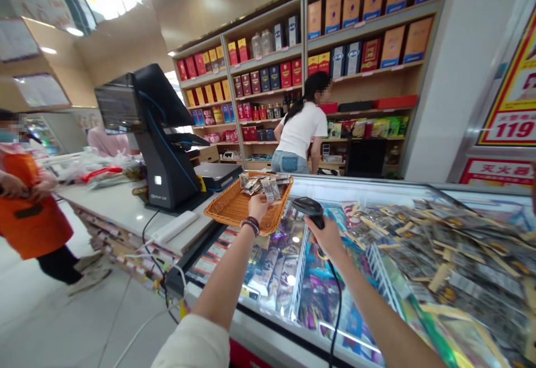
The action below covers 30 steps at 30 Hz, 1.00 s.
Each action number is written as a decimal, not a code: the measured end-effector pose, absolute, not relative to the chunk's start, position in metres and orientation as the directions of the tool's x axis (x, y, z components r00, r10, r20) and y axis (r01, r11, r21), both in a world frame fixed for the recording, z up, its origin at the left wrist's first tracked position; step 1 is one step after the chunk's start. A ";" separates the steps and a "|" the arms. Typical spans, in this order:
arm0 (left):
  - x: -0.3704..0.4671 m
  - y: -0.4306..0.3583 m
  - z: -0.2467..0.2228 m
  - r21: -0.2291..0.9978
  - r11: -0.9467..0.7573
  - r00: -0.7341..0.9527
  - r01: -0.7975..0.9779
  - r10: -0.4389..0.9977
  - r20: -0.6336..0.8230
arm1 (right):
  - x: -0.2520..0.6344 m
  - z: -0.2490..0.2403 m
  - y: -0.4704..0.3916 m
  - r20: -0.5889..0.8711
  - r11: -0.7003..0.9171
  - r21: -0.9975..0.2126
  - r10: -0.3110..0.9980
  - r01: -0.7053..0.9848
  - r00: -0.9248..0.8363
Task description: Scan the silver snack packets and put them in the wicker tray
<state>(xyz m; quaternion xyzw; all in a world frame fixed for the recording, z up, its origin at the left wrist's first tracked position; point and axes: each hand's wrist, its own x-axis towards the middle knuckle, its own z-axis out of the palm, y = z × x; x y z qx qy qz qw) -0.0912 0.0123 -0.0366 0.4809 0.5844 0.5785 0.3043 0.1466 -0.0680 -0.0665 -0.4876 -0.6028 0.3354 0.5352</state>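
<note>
My left hand (258, 210) is closed on a small clear packet (272, 190) over the right side of an orange wicker basket (228, 206). More small packets (250, 182) lie in the far end of that basket. A black barcode scanner (309, 207) with a cable is gripped in my right hand (329, 237), its head turned toward the basket. Both hands are above a glass-topped freezer (293, 306) with coloured packages inside. To the right, a large heap of similar packets (456, 256) with tan strips covers the glass.
Left of the basket stands a black checkout terminal (163, 150) on a white counter (125, 211), with cables hanging at its edge. A person in a white shirt (302, 128) bends behind the freezer near shelves of boxes. Another person in an orange apron (25, 206) stands far left.
</note>
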 end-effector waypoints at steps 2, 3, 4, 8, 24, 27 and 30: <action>-0.079 0.008 -0.040 0.984 -0.178 -0.282 0.014 0.944 0.174 | 0.147 -0.063 -0.071 0.325 0.306 -0.926 0.944 0.220 0.057; -0.073 0.007 -0.042 0.981 -0.186 -0.253 -0.047 0.953 0.168 | 0.149 -0.061 -0.072 0.325 0.304 -0.928 0.944 0.213 0.066; -0.067 0.005 -0.043 0.975 -0.199 -0.230 -0.097 0.958 0.172 | 0.150 -0.059 -0.074 0.323 0.302 -0.932 0.943 0.202 0.076; -0.051 0.000 -0.047 0.959 -0.193 -0.170 -0.208 0.973 0.158 | 0.158 -0.053 -0.081 0.317 0.300 -0.938 0.945 0.174 0.079; -0.050 0.002 -0.061 0.964 -0.249 -0.131 -0.089 0.963 0.236 | 0.145 -0.034 -0.101 0.377 0.372 -0.916 0.926 0.152 0.008; -0.051 0.002 -0.061 0.960 -0.271 -0.116 -0.069 0.958 0.262 | 0.141 -0.037 -0.099 0.369 0.367 -0.922 0.929 0.126 0.000; -0.052 0.002 -0.061 0.956 -0.286 -0.104 -0.058 0.955 0.279 | 0.139 -0.041 -0.096 0.373 0.368 -0.923 0.928 0.110 0.022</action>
